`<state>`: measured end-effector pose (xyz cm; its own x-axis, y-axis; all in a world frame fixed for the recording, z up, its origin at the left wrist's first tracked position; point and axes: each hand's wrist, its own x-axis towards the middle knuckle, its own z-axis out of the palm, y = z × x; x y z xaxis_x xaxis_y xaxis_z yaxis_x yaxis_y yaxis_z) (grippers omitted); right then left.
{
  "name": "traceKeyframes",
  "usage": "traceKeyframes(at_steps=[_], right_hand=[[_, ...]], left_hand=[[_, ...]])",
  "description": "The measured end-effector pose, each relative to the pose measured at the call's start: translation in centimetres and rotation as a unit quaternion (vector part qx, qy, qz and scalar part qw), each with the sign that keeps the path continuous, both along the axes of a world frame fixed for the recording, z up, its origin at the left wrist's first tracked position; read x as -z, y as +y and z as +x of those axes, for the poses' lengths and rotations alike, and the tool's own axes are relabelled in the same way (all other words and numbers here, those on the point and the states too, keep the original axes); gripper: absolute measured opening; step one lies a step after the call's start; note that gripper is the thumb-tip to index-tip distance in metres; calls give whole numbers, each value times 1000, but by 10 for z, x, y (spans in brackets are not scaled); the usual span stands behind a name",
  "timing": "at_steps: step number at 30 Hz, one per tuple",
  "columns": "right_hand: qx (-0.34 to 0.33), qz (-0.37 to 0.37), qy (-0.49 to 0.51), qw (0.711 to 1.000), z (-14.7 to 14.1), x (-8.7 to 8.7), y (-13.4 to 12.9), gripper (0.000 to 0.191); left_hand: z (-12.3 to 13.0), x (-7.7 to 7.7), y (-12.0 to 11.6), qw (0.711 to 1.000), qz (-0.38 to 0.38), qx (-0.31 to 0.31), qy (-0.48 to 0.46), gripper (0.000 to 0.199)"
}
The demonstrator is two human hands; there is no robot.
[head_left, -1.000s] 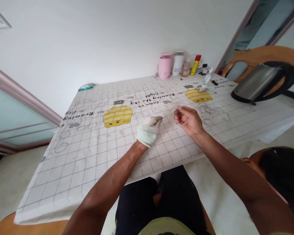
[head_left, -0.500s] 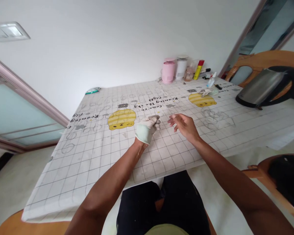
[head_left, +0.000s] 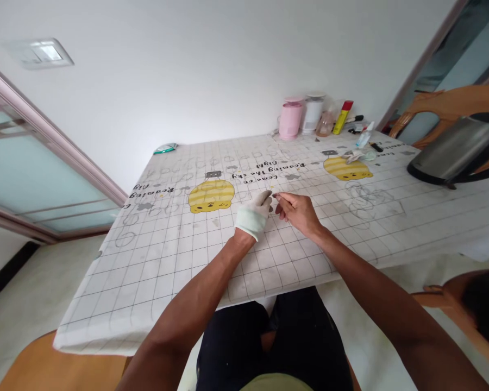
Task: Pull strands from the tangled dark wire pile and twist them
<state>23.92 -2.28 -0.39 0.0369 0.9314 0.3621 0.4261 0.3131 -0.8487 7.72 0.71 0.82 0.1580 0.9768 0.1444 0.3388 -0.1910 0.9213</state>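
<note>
My left hand (head_left: 254, 212) wears a whitish work glove with a pale green cuff and greyish fingertips. Its fingers are bent together, and what they hold, if anything, is hidden. Bare, my right hand (head_left: 299, 210) meets the gloved fingertips, thumb and forefinger pinched at a small dark spot too small to name. Both hands are just over the white checked tablecloth (head_left: 179, 271), in front of the printed words. Farther right on the cloth lies a crumpled second glove (head_left: 361, 157).
Along the wall stand a pink canister (head_left: 290, 120), a white canister (head_left: 312, 115), a pinkish bottle (head_left: 325, 125) and a yellow-red can (head_left: 343, 117). A small clear bottle (head_left: 365, 136) is nearby. At right is a steel kettle (head_left: 456, 149); a green-white packet (head_left: 165, 148) lies at back left.
My right hand has moved left, closing the gap to the gloved left hand, and its fingers have come into a pinch. The gloved fingers have straightened slightly. The view has shifted a little.
</note>
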Motion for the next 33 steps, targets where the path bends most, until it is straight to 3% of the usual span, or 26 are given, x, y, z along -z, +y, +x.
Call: traceKeyframes(at_steps=[5,9,12,16,22,28,33], right_hand=[[-42,5,-95,995,8,-2,-2,43],[-85,21,-156,984,8,-5,3,44],[-74,-1,-129,989,6,-7,8,42],[-18,-24,-41,999,5,-1,7,32],[-2,-45,97,994,-5,12,4,32],[53,-8,122,991,-6,12,11,29],[66,-5,87,994,-10,13,11,24]], left_hand=[[-5,13,9,998,26,20,46,28],[-7,14,15,991,62,57,101,32],[-6,10,17,994,25,55,93,33],[-4,4,17,998,-63,-9,3,34],[-4,-3,10,999,-36,-19,-1,33],[-3,2,10,996,-81,-15,-17,25],[-1,7,14,991,-122,-1,-52,22]])
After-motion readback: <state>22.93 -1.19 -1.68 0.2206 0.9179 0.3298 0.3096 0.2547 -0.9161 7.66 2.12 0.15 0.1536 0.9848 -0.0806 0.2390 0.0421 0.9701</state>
